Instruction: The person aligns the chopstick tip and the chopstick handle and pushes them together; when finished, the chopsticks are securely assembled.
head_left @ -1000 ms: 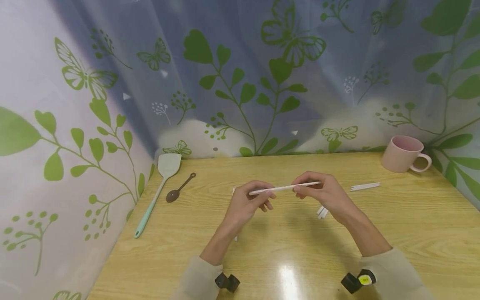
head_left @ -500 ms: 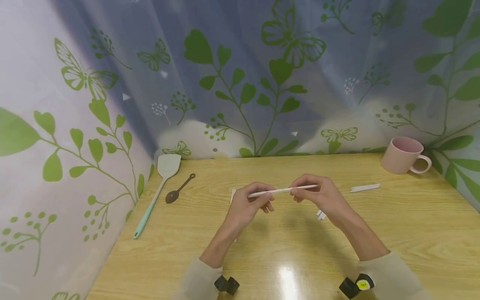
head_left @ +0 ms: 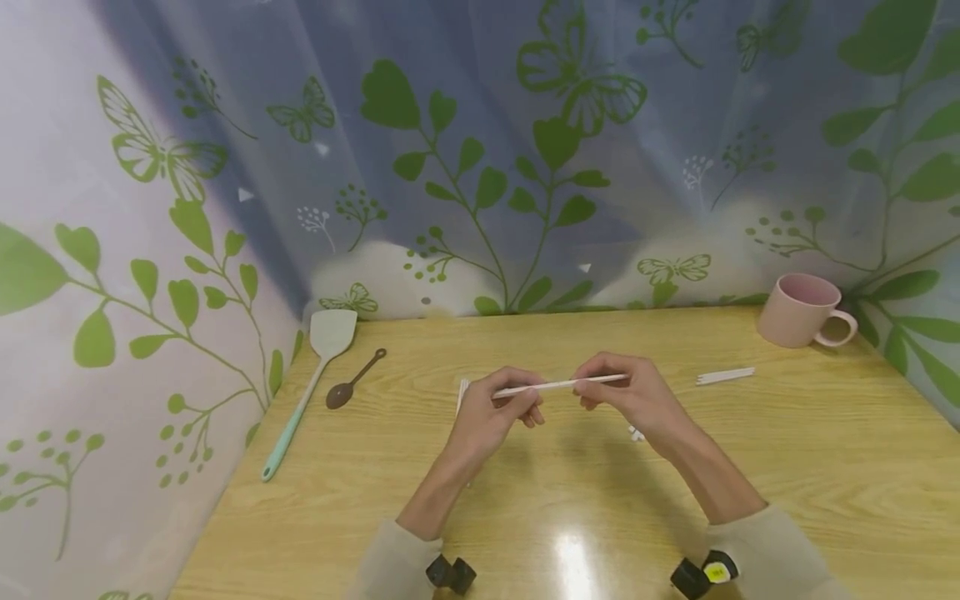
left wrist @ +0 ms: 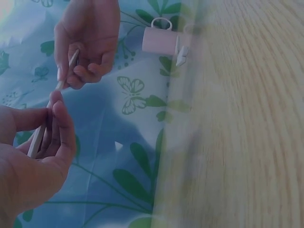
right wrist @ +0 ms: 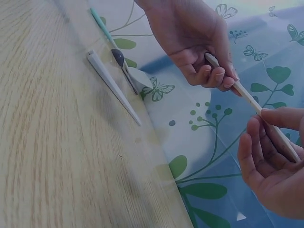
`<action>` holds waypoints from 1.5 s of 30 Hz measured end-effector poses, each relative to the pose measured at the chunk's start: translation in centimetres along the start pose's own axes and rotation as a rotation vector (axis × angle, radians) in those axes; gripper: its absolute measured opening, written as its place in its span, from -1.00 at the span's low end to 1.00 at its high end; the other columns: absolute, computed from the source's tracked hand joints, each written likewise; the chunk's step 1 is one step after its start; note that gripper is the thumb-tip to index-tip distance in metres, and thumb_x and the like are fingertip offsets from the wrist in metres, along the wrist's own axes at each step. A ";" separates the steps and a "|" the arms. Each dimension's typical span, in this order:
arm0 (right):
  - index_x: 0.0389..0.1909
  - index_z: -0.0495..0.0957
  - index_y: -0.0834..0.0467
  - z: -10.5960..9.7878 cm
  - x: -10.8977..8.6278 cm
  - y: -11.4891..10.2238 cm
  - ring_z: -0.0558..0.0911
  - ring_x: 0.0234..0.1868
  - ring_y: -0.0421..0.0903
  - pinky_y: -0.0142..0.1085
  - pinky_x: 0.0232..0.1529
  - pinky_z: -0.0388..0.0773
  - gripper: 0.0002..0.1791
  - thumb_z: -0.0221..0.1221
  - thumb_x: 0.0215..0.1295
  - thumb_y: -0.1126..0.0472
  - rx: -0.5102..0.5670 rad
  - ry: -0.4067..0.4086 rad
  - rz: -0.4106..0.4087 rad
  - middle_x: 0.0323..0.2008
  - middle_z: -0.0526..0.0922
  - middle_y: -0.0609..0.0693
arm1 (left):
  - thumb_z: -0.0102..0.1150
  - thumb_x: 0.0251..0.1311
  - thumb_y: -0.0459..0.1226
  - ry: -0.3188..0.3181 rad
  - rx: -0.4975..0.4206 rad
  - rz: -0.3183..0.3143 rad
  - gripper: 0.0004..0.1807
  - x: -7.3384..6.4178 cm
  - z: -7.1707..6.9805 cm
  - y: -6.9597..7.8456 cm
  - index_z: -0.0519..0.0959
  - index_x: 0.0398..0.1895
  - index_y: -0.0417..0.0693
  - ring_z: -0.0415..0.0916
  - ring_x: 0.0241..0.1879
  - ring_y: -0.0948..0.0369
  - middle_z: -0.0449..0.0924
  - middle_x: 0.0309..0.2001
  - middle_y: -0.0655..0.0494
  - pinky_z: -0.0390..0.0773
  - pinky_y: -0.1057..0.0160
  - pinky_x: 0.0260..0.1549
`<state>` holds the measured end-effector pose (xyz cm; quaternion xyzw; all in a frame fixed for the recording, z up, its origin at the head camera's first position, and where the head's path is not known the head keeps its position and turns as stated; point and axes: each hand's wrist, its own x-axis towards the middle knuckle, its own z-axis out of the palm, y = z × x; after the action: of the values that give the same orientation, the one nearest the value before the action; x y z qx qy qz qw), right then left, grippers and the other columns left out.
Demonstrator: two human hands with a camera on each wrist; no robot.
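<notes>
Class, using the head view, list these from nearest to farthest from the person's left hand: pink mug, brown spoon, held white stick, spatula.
1. White stick: in the grip of the left hand.
2. Brown spoon: on the table, left of that hand.
3. Spatula: beyond the spoon, farther left.
4. Pink mug: far right, near the table's back edge.

In the head view, the left hand (head_left: 486, 414) partly covers some white sticks (head_left: 462, 393).
</notes>
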<state>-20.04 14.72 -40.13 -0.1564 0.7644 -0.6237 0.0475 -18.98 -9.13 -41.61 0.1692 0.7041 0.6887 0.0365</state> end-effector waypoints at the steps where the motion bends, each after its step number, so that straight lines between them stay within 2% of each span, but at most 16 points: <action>1: -0.09 0.65 0.32 0.1 0.0 0.1 0.74 -0.22 0.06 -0.14 -0.04 0.70 -0.73 0.33 0.43 0.17 0.007 -0.001 -0.002 -0.20 0.69 0.16 | 0.23 0.45 -0.37 0.003 0.004 -0.002 -0.81 0.0 0.0 0.0 0.67 0.03 -0.24 0.70 -0.39 0.18 0.70 -0.31 -0.03 0.75 0.06 -0.23; 7: -0.08 0.63 0.33 0.6 0.2 0.7 0.74 -0.26 0.00 -0.14 -0.07 0.71 -0.73 0.32 0.44 0.17 0.035 -0.020 -0.008 -0.24 0.67 0.19 | 0.23 0.45 -0.38 0.027 0.029 -0.009 -0.83 -0.2 -0.2 -0.1 0.68 0.01 -0.23 0.69 -0.41 0.21 0.69 -0.32 -0.11 0.75 -0.03 -0.22; 13: -0.07 0.60 0.32 0.8 0.4 1.2 0.73 -0.28 -0.01 -0.16 -0.10 0.72 -0.73 0.29 0.46 0.16 0.062 -0.017 -0.011 -0.26 0.66 0.22 | 0.22 0.45 -0.38 0.021 0.014 -0.034 -0.82 0.1 -0.5 -0.4 0.68 0.02 -0.25 0.69 -0.40 0.21 0.69 -0.33 -0.01 0.74 0.11 -0.25; 16: -0.04 0.54 0.40 0.8 0.5 1.3 0.71 -0.28 0.02 -0.16 -0.11 0.72 -0.69 0.25 0.50 0.19 0.095 -0.023 -0.011 -0.27 0.65 0.18 | 0.25 0.44 -0.34 0.025 0.008 -0.062 -0.80 0.3 -0.8 -0.3 0.68 0.03 -0.24 0.69 -0.39 0.20 0.70 -0.29 -0.05 0.72 0.16 -0.25; 20: -0.02 0.47 0.43 0.6 0.5 1.6 0.70 -0.20 0.12 -0.12 -0.06 0.71 -0.67 0.19 0.54 0.19 0.124 -0.015 -0.001 -0.24 0.64 0.17 | 0.20 0.50 -0.24 0.009 0.020 -0.083 -0.76 0.5 -1.2 0.0 0.69 0.07 -0.19 0.69 -0.35 0.17 0.72 -0.19 -0.12 0.70 0.20 -0.23; 26: -0.03 0.53 0.36 0.4 0.5 1.7 0.71 -0.08 0.09 -0.08 0.02 0.69 -0.69 0.26 0.50 0.15 0.139 0.041 0.014 -0.11 0.65 0.21 | 0.04 0.60 -0.14 -0.022 0.042 -0.100 -0.66 0.5 -2.1 0.4 0.68 0.16 -0.14 0.70 -0.30 0.16 0.74 -0.10 -0.12 0.69 0.27 -0.24; 32: -0.01 0.54 0.39 0.8 0.7 2.4 0.73 -0.12 -0.01 -0.11 0.02 0.71 -0.67 0.24 0.52 0.16 0.228 0.030 0.018 -0.18 0.70 0.08 | 0.07 0.58 -0.17 0.005 0.044 -0.159 -0.66 -0.2 -3.4 0.2 0.68 0.16 -0.18 0.70 -0.30 0.17 0.75 -0.12 -0.09 0.68 0.28 -0.26; 37: -0.01 0.55 0.38 1.5 0.7 2.7 0.71 -0.12 -0.04 -0.13 0.00 0.72 -0.68 0.25 0.50 0.17 0.247 0.044 0.019 -0.20 0.69 0.04 | 0.10 0.57 -0.15 -0.001 0.087 -0.165 -0.66 -0.8 -4.6 0.2 0.69 0.14 -0.16 0.70 -0.28 0.17 0.75 -0.11 -0.08 0.68 0.27 -0.24; 42: -0.06 0.59 0.30 2.4 1.0 3.1 0.67 -0.12 -0.09 -0.17 0.01 0.70 -0.74 0.31 0.45 0.17 0.249 0.082 0.076 -0.21 0.66 -0.02 | 0.13 0.55 -0.19 -0.005 0.127 -0.168 -0.67 -1.7 -5.7 0.1 0.68 0.14 -0.21 0.70 -0.29 0.14 0.74 -0.15 -0.08 0.69 0.28 -0.26; 45: -0.04 0.60 0.27 3.0 1.5 3.4 0.64 -0.08 -0.04 -0.17 0.06 0.68 -0.71 0.32 0.44 0.12 0.230 0.086 0.110 -0.15 0.64 0.04 | 0.15 0.53 -0.24 -0.002 0.139 -0.197 -0.71 -2.3 -6.4 -0.1 0.69 0.12 -0.21 0.71 -0.29 0.05 0.74 -0.19 -0.04 0.68 0.30 -0.29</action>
<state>-21.28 12.07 -43.84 -0.0807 0.6967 -0.7097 0.0665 -18.68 -15.88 -41.85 0.1019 0.7633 0.6311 0.0931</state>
